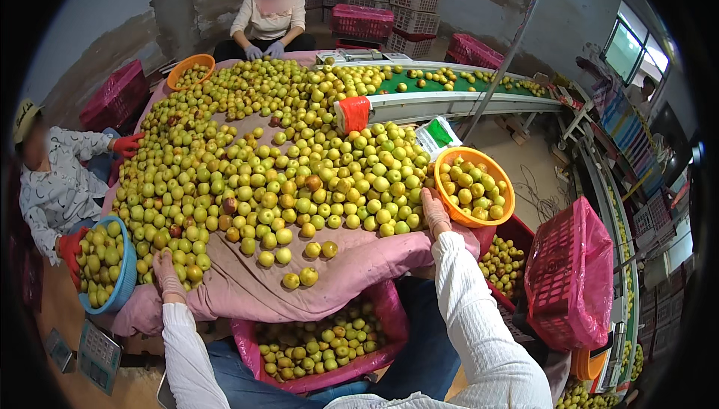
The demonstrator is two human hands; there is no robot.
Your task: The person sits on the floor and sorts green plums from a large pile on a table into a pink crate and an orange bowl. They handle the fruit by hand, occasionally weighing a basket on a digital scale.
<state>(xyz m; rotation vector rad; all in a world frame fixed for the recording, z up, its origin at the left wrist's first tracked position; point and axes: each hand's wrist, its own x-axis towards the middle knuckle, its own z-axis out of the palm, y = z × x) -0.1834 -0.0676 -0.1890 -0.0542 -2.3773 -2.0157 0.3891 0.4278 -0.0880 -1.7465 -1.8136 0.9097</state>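
A wide heap of yellow-green jujubes (314, 184), some browned, covers a table draped in pink cloth (359, 257). At the near left edge of the heap, my left hand (167, 275) rests against the fruit, its palm side hidden. My right hand (436, 211) lies along the heap's right edge, fingers pointing away from me, beside an orange plastic basket (474, 187) of jujubes. Both hands seem to wear thin pale gloves, and I see no fruit gripped in either. Between my knees stands a pink-lined crate (320, 381) partly filled with jujubes.
A co-worker in red gloves (72, 251) holds a blue basket (128, 274) at left; another person (269, 16) sits across the table. A green conveyor belt (427, 86) carries fruit at the far right. Pink crates (570, 274) stand right. A keypad scale (98, 355) sits lower left.
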